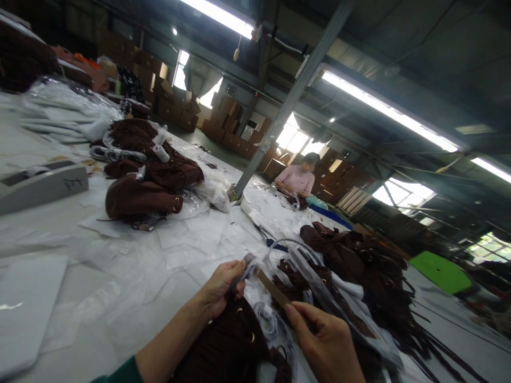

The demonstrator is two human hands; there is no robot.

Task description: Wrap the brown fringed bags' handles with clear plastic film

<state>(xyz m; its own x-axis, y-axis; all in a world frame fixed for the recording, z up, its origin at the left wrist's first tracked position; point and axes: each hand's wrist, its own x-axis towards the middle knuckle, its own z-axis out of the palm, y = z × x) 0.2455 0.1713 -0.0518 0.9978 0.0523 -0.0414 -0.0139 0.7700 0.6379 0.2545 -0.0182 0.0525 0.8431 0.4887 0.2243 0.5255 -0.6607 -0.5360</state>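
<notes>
Now pinches a flat, narrow tan strip (274, 290) by its near-right end in the right hand (324, 331), slanting far-left toward the grey, plastic-wrapped strap (249, 260) gripped by the left hand (222, 287), above a dark-brown bag (223, 346).

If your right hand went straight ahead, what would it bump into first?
Probably the greyish band in the left hand; the brown strip held by the right hand points that way, though depth is unclear.
</notes>
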